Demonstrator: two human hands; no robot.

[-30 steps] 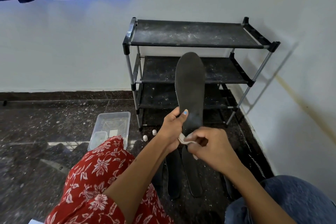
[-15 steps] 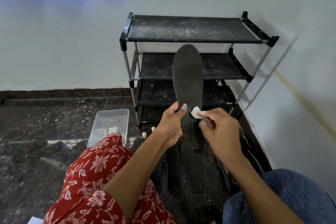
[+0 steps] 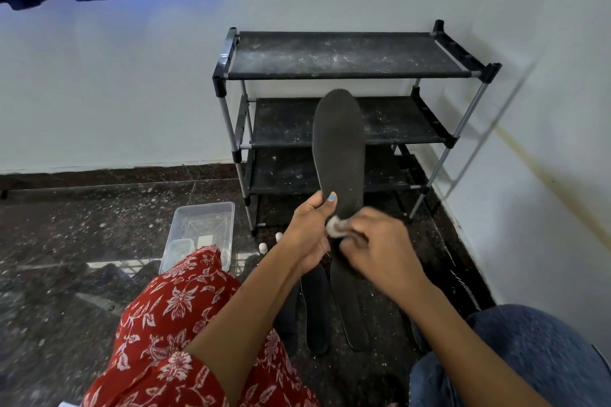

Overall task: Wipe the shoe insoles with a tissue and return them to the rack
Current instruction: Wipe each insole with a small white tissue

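Head view: left hand [image 3: 309, 235] gripping upright black insole [image 3: 339, 155] near its heel, before the shoe rack [image 3: 347, 56]; right hand [image 3: 377, 253] pinching crumpled tissue [image 3: 334, 227] against the insole's lower part.

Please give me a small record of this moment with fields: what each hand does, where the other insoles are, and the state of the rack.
left hand: left hand grips the held insole upright
right hand: right hand presses the tissue on its lower part
other insoles: floor insoles lie flat below the hands
rack: rack, three dusty shelves, no insole on them
nearby: clear plastic tub on the floor
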